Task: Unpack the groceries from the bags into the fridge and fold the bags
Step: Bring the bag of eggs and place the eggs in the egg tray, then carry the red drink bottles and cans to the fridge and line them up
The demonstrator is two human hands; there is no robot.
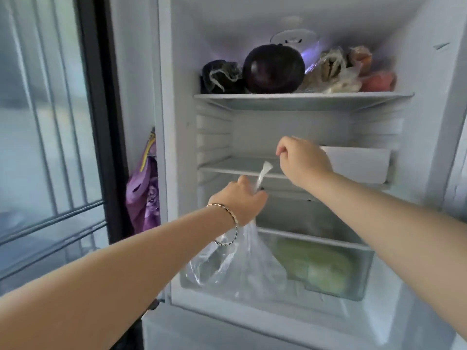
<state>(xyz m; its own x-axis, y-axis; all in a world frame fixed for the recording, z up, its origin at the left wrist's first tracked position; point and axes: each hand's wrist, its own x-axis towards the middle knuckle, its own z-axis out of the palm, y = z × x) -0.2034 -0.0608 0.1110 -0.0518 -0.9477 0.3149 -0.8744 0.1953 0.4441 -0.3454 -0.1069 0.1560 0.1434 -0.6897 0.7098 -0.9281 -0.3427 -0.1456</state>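
A clear plastic bag hangs in front of the open fridge, and my left hand grips its gathered neck. One twisted handle of the bag sticks up above that fist. My right hand is raised just above and right of the handle, fingers curled with thumb and forefinger pinched together; I cannot tell whether they hold anything. On the top shelf sit a dark round eggplant, a dark bagged item and several bagged foods. A green cabbage lies in the bottom drawer.
The middle shelf carries a white box at its right. A purple bag hangs left of the fridge. A glass door with metal bars fills the left side.
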